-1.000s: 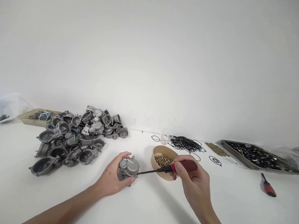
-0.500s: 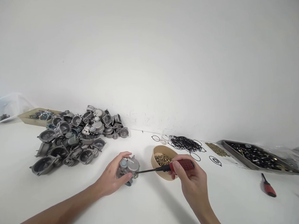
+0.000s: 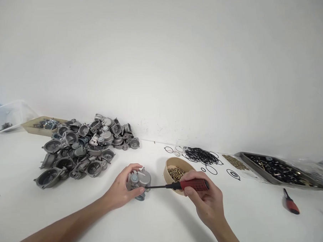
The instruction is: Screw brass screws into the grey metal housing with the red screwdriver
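Observation:
My left hand grips a grey metal carburetor from its left side, thumb in front and fingers behind, low over the white table. In my right hand is a screwdriver with a red and black handle, held level with fingers and thumb round the grip. Its dark shaft points left, and the tip meets the lower right side of the carburetor near my left thumb. The exact contact at the tip is too small to make out. Behind the screwdriver stands a round tan bowl of brass-coloured screws, partly covered by my right hand.
Grey carburetor bodies lie heaped at the left, before a yellowish tray and a clear bin. Black rubber rings, small brass pieces, a grey tray of dark parts and a second screwdriver lie right.
The screwdriver handle has tilted slightly lower, and the fingers of my right hand have shifted round it. My left hand keeps its hold on the carburetor.

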`<state>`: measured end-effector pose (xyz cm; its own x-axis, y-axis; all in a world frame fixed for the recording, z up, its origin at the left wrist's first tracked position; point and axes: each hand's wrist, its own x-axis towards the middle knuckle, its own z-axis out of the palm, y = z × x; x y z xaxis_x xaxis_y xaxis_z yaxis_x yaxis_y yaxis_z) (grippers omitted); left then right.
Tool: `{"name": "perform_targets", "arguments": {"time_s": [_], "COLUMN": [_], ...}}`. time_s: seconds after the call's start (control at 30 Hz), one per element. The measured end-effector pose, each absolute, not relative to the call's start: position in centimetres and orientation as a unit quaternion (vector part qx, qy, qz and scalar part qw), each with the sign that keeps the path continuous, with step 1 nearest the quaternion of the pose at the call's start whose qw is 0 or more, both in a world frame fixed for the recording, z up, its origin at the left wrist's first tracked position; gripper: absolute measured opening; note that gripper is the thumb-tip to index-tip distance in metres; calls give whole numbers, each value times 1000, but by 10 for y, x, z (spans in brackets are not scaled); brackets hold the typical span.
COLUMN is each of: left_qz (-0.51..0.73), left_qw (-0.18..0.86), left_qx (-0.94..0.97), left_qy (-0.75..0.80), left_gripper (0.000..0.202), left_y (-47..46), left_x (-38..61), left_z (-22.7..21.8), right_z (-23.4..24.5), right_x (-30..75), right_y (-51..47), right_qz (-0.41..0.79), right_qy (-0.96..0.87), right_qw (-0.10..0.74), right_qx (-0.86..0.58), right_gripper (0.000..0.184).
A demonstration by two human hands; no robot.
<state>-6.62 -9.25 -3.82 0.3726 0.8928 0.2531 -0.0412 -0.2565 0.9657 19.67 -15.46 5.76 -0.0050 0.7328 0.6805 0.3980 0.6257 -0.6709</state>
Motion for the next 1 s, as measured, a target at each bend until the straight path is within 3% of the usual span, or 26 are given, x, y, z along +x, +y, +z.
{"name": "perform_targets", "arguments": {"time_s": [0.17, 0.3, 0.5, 0.57, 0.73, 0.9, 1.0], "left_qz": [455, 464, 455, 446, 446, 448, 438], "left_qw": [513, 518, 566, 598, 592, 586, 586], "left_qx": [642, 628, 612, 600, 603, 604, 615], "left_qy": [343, 350, 313, 288, 296, 303, 295], "left_gripper": [63, 68, 83, 86, 79, 78, 77], "left_y": [-91, -89, -89, -88, -89, -88, -87], "left_x": [-66, -64, -62, -61, -59, -57, -58], "left_z": [-36, -39, -40, -38, -36, -39, -40], "right_z": [54, 56, 96, 121, 172, 176, 167], "right_x": [204, 201, 190, 182, 161, 149, 150], "right_y": [-151, -154, -142, -134, -114, -104, -103], "right_qz": [130, 154, 172, 162, 108, 76, 108], "right_qy": [-732, -674, -614, -628, -704, -737, -796], "right_qw": [563, 606, 638, 629, 586, 596, 524], "right_qx": [-362, -394, -431, -430, -386, -311, -285], "right_gripper": [13, 26, 28, 25, 38, 34, 29]}}
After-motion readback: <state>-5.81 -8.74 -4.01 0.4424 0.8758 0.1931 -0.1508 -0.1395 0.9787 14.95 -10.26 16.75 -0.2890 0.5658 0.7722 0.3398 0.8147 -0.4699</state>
